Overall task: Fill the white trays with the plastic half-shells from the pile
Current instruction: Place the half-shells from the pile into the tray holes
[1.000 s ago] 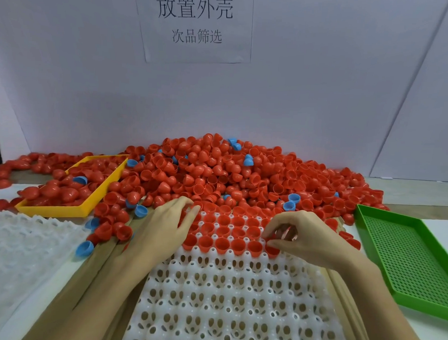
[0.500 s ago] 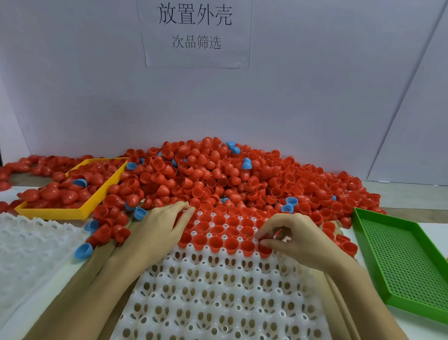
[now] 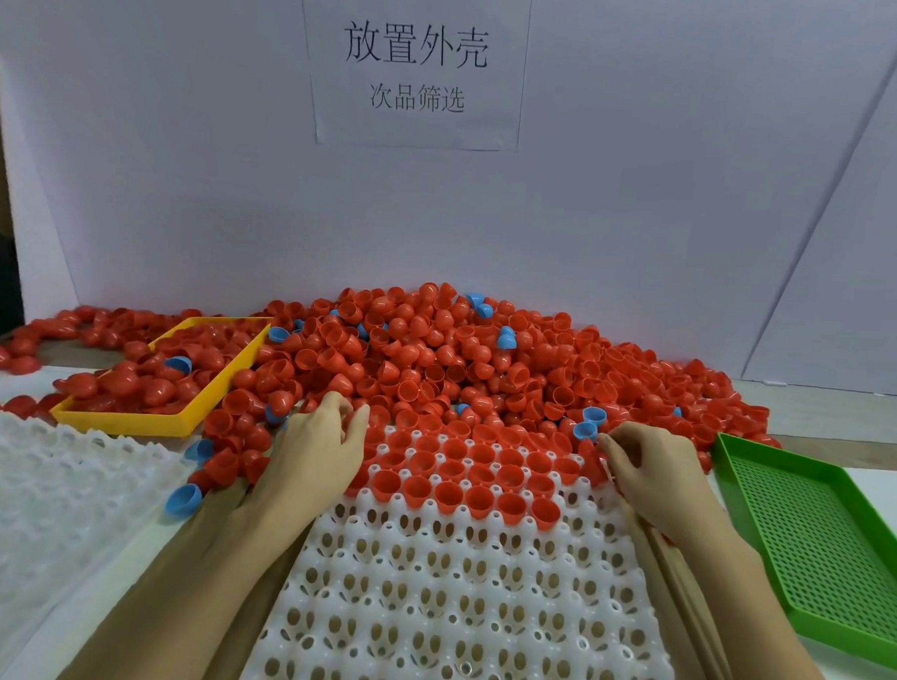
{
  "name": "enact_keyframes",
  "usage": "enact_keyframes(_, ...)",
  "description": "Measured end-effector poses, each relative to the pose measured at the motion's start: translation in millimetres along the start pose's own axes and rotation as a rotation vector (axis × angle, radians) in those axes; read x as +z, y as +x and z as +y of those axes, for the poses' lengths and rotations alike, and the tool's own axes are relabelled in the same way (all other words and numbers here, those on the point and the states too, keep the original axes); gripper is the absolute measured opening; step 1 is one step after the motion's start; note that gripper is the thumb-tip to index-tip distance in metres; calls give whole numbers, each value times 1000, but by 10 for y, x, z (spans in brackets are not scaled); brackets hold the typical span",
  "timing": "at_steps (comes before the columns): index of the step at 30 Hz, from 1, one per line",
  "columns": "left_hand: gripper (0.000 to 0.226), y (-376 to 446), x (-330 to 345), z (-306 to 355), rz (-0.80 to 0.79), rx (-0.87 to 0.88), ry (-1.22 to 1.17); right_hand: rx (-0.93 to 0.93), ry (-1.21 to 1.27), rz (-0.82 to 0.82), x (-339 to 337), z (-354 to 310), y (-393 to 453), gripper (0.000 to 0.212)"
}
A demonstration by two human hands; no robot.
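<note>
A white tray with many cup holes lies in front of me. Its far rows hold red half-shells, open side up. Behind it spreads a big pile of red half-shells with a few blue ones mixed in. My left hand lies at the tray's far left corner, its loosely bent fingers touching shells at the pile's edge. At the tray's far right edge, the curled fingers of my right hand pinch a red half-shell.
A yellow tray holding red shells and a blue one stands at the far left. A second white tray lies on the left. A green perforated tray is on the right. A white board with a paper sign closes off the back.
My right hand has moved right, from the end of the nearest filled row to the tray's far right edge. My left hand has crept slightly toward the pile.
</note>
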State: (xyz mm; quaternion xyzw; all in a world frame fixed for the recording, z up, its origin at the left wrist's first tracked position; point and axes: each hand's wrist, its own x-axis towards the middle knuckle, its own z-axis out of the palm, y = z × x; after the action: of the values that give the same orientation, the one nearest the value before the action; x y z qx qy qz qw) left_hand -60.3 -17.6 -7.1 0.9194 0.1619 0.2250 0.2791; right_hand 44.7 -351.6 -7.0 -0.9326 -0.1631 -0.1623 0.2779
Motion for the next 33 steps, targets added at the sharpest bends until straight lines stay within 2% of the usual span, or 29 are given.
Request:
enact_keyframes(4, 31, -10, -8, 15, 2, 1, 27, 20, -58, -28, 4, 3, 4, 21)
enact_keyframes(11, 34, -59, -4, 66, 46, 49, 156, 3, -42, -41, 41, 42, 6, 13)
enact_keyframes(18, 31, -71, -7, 37, 119, 43, 277, -21, -2, -31, 118, -17, -15, 21)
enact_keyframes(24, 30, -48, 9, 24, 108, 41, 233, 5, 26, -61, 134, -25, -17, 24)
enact_keyframes(29, 30, -37, 0, 54, 60, 31, 113, -12, -17, -160, 159, -9, -13, 29)
enact_keyframes(33, 30, -42, 7, 60, 10, 12, 106, -6, -27, -156, 165, 17, -3, 28)
